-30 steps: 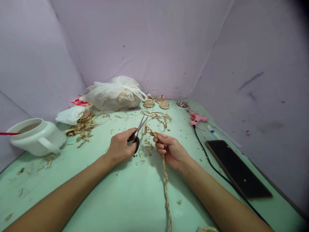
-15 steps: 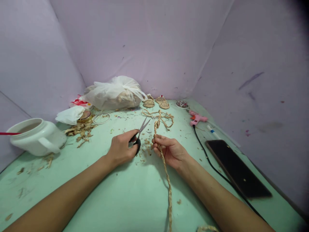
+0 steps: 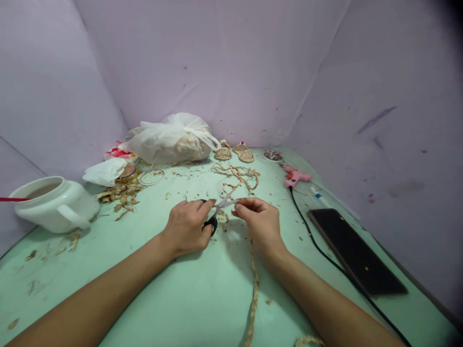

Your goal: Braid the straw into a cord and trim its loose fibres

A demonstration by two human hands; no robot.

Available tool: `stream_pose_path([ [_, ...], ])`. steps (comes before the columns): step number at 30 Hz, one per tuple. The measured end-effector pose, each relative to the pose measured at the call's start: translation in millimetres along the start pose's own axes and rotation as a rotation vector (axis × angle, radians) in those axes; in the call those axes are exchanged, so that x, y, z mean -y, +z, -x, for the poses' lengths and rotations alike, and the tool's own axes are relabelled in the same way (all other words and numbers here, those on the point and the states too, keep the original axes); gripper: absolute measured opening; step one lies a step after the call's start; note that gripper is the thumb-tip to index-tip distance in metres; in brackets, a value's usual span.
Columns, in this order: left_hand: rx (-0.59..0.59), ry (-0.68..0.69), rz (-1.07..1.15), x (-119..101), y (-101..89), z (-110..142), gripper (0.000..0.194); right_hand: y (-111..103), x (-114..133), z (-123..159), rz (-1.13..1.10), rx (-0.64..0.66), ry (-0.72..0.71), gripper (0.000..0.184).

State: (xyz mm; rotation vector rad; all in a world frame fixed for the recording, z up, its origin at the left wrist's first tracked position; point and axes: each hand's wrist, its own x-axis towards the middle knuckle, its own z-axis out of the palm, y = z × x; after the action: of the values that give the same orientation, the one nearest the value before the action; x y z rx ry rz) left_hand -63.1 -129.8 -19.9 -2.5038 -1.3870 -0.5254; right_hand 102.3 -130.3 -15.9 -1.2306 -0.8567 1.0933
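My left hand is closed on the black handles of a pair of scissors. Their blades are spread and point toward my right hand. The right fingers pinch a braided straw-coloured cord beside the blade tips. From under that hand the cord runs down to the near edge of the view. More of the cord lies in loose loops just beyond the scissors. The exact spot where blades and cord meet is too small to make out.
At the right are a pink glue gun with a black cable and a dark phone. A white ceramic pot stands at the left. Behind are a filled plastic bag, small woven pieces and a white ring.
The scissors have moved right and nearer, their blades now at my right fingers. My right hand has turned over and shifted slightly right, and the far cord has dropped lower.
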Motion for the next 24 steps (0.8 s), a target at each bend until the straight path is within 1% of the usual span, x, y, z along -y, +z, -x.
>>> stream_pose_path([
  [6,0.038,0.010,-0.012,2.7,1.7,0.1,0.045,0.4,1.0,0.9,0.048,0.035,-0.009,0.006],
  [11,0.079,0.017,0.011,4.3,2.3,0.5,0.046,0.2,3.5,0.6,0.030,0.081,-0.013,0.006],
  [15,0.058,0.012,0.008,4.1,0.2,0.2,0.046,-0.5,4.7,1.1,0.020,0.058,-0.049,0.007],
  [18,0.050,0.019,-0.007,4.4,-1.1,-0.3,0.048,-1.1,4.1,0.7,0.021,0.058,-0.044,0.007],
  [21,0.063,0.041,-0.021,4.9,-1.6,-0.6,0.048,-1.0,3.5,0.2,-0.026,0.086,-0.018,0.012],
  [24,0.078,0.060,-0.033,5.5,-1.6,-0.5,0.047,-0.7,4.3,0.6,-0.112,0.098,-0.021,0.024],
])
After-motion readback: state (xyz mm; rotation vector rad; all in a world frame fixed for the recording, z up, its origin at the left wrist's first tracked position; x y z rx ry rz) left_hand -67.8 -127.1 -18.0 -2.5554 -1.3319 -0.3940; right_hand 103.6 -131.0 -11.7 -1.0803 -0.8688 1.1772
